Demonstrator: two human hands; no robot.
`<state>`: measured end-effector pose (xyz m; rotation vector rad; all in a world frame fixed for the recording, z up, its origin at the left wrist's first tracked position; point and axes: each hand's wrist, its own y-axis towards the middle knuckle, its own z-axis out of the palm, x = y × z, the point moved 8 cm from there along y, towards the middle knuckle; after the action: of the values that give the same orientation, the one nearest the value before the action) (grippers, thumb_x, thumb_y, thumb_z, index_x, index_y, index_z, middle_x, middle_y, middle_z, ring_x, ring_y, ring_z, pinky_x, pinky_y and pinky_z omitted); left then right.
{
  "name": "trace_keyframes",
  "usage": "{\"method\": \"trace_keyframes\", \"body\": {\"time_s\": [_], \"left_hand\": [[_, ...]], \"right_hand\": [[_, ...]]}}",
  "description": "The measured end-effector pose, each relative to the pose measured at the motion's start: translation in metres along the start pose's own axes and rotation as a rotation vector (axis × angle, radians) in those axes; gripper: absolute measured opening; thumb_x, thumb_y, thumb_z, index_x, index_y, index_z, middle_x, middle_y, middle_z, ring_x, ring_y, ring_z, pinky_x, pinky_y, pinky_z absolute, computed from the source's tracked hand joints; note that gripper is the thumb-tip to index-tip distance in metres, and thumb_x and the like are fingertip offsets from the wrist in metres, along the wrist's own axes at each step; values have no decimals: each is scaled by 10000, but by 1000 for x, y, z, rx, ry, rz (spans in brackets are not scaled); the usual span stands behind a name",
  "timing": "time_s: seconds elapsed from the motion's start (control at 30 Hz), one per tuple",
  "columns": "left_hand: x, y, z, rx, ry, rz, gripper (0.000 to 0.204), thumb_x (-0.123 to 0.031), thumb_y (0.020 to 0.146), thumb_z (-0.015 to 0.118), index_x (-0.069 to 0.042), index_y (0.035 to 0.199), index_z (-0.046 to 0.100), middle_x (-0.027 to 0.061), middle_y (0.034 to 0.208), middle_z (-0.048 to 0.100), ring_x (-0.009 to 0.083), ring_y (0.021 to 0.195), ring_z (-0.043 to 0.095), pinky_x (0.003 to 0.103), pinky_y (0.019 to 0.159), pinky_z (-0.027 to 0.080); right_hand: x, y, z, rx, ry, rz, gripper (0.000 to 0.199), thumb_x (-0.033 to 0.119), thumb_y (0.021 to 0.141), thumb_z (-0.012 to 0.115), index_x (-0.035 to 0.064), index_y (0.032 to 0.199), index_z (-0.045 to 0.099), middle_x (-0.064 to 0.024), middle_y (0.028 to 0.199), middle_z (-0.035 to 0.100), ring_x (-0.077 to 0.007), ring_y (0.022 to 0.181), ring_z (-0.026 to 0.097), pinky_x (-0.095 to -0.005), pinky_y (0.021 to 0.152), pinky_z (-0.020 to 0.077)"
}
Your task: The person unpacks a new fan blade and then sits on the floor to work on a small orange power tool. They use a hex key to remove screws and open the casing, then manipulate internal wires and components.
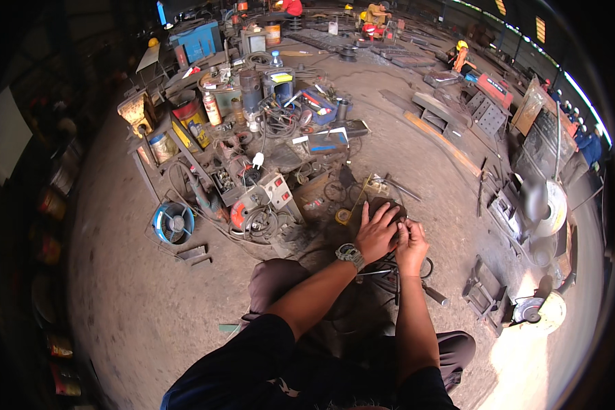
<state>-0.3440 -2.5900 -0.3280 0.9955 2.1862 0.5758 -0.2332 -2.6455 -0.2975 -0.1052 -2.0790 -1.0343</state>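
I crouch on a dirt workshop floor. My left hand, with a watch on its wrist, lies fingers down over a small dark round object and grips it. My right hand presses against the same object from the right, fingers pinched at its edge. What the object is stays mostly hidden under my hands. A roll of yellow tape lies on the ground just left of my left hand. A dark metal bar lies under my right forearm.
Tools, cables, cans and an angle grinder litter the ground ahead left. A blue fan sits further left. Grinding machines stand at right. Metal plates and people in orange work far back.
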Motion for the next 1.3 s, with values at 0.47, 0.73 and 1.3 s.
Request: {"method": "trace_keyframes", "body": {"time_s": [0.47, 0.73, 1.3], "left_hand": [[-6, 0, 9, 13, 77, 111, 460, -273, 860, 759, -89, 1276, 688, 94, 1514, 553, 301, 1496, 418, 770, 1216, 125], [-5, -1, 9, 32, 62, 133, 474, -254, 846, 764, -93, 1285, 684, 78, 1503, 569, 276, 1505, 417, 735, 1234, 131], [-20, 4, -13, -187, -75, 253, 200, -151, 847, 728, -69, 1029, 737, 56, 1269, 669, 255, 1397, 524, 584, 1265, 281]], "right_hand": [[5, 5, -6, 131, -163, -132, 144, 81, 1013, 639, 48, 1127, 722, -199, 985, 696, -429, 872, 701, -478, 765, 570], [0, 6, -1, 206, -242, -59, 135, 110, 1029, 626, 42, 1108, 712, -200, 1010, 704, -429, 934, 700, -472, 803, 567], [28, 17, -21, -5, -167, -181, 122, 66, 1032, 599, 47, 1075, 711, -188, 986, 708, -416, 880, 713, -469, 754, 572]]}}
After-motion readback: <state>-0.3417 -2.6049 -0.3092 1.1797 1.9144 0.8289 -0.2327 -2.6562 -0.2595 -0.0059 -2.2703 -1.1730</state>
